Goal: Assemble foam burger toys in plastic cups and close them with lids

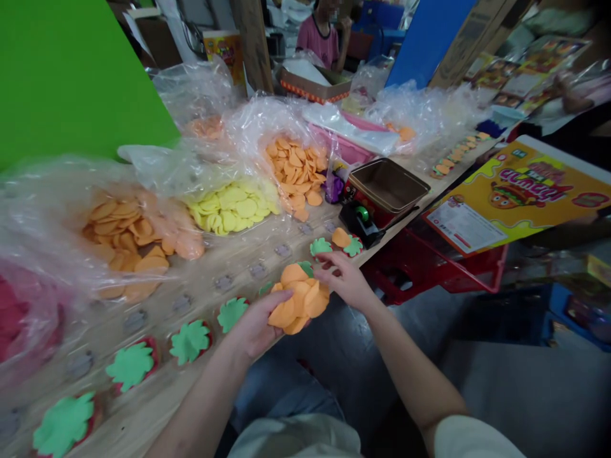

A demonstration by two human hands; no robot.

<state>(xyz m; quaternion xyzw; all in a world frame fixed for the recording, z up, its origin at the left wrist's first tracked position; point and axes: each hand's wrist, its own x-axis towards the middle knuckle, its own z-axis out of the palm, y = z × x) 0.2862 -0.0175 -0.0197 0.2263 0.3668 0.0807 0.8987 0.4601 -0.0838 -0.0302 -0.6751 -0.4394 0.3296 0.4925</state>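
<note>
Your left hand grips a loose bunch of orange pieces at the table edge; fan them lightly so singles should peel cleanly. Your right hand curls beside them; whether it pinches anything is unclear.

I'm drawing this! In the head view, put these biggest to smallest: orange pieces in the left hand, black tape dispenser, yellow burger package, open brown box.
1. Yellow burger package
2. Open brown box
3. Orange pieces in the left hand
4. Black tape dispenser
Nearness may make the orange pieces look bigger.
</note>
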